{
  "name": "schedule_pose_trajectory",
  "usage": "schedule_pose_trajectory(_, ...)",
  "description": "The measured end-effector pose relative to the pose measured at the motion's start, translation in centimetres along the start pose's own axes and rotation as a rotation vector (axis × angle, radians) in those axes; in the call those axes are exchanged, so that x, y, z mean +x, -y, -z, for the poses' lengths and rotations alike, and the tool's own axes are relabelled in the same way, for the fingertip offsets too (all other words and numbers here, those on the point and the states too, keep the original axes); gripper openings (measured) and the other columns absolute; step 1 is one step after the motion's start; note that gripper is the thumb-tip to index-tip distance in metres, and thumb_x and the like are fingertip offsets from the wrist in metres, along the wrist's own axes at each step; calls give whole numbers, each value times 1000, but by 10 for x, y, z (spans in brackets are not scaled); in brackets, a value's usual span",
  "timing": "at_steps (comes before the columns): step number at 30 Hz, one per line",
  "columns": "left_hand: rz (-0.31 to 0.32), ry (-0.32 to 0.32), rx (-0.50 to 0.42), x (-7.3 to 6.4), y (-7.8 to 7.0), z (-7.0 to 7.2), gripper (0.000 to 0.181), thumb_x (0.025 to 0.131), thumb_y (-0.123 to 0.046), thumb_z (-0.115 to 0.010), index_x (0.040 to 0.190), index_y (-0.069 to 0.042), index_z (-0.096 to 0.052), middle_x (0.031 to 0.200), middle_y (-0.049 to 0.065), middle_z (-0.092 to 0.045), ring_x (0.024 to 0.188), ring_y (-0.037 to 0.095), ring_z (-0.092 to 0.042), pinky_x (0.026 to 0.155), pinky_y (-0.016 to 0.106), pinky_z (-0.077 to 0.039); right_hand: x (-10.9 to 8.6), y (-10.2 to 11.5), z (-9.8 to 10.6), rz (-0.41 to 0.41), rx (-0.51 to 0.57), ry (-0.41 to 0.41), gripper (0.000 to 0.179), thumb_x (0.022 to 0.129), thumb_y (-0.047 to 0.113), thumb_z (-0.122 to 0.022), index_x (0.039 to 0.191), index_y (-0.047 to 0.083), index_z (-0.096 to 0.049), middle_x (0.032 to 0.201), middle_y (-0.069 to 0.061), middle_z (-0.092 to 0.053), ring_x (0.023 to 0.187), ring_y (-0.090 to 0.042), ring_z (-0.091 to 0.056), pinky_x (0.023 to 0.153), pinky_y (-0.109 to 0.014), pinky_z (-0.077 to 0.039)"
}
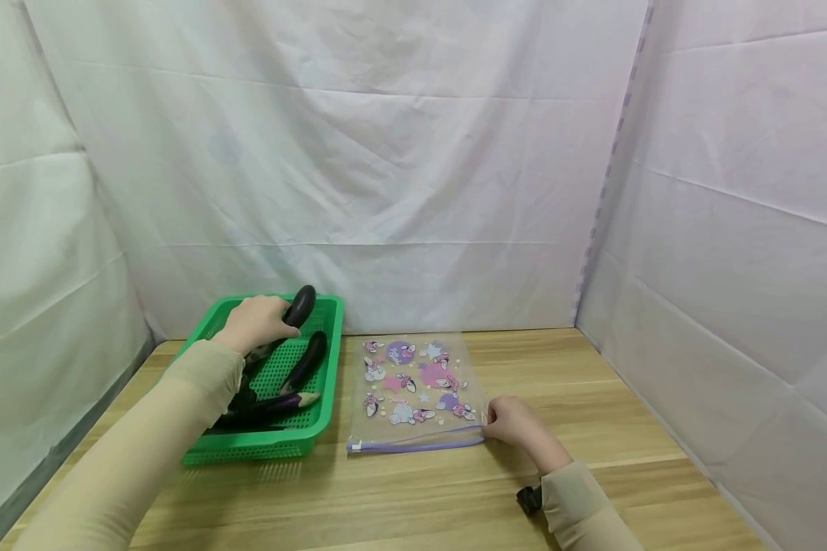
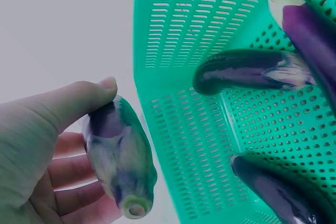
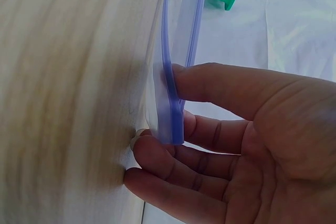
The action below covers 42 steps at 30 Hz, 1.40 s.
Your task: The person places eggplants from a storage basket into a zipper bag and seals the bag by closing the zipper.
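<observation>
My left hand (image 1: 256,325) grips an eggplant (image 2: 121,156) by its stem end, over the green basket (image 1: 334,367); the dark rounded end points up and away in the head view. Several more eggplants (image 1: 308,363) lie in the basket, one with a pale tip and purple neck (image 2: 310,30). To the right, a clear zip bag (image 1: 413,386) printed with pink and purple figures lies flat on the table. My right hand (image 1: 517,428) pinches the right corner of its purple zip edge (image 3: 173,93) between thumb and fingers, with fingertips at the tabletop. The zip lips stand slightly apart.
A white slider (image 1: 355,445) sits at the left end of the bag's zip. The wooden table (image 1: 413,505) is bounded by white cloth (image 1: 400,191) at the back and sides. A black strap piece (image 1: 529,500) shows at the right wrist.
</observation>
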State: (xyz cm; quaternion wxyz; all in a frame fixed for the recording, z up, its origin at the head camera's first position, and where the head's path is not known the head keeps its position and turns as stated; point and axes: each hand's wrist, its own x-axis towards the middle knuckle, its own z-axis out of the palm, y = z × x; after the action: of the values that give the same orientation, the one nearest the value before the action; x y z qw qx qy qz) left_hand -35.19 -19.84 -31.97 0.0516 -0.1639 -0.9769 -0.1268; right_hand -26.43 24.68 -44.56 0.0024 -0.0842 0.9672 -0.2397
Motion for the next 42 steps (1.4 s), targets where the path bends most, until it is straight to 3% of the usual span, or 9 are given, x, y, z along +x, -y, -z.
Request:
schedule_pose_trajectory(20, -32, 1, -19, 4, -13, 3, 39, 85, -31, -74, 108, -1, -67, 80, 6, -62, 59, 19, -55, 52, 35, -43, 1, -3, -3, 7, 12, 0, 26, 71, 8, -78, 62, 10, -54, 57, 1, -52, 52, -13, -46, 49, -28, -39)
schedule_pose_trajectory(35, -57, -4, -14, 7, -18, 0, 45, 84, -32, -75, 115, 0, -66, 82, 6, -63, 59, 17, -55, 52, 34, -43, 1, -2, -2, -7, 22, 12, 26, 72, 8, -78, 63, 10, -53, 57, 1, -52, 51, -13, -47, 49, -28, -40)
schedule_pose_trajectory(42, -79, -8, -2, 6, -22, -3, 42, 84, -33, -75, 110, -1, -67, 82, 5, -63, 59, 17, -55, 53, 34, -43, 2, -2, -2, -7, 21, 13, 26, 72, 8, -77, 62, 10, -53, 56, 1, -52, 51, -13, -47, 49, -28, -39)
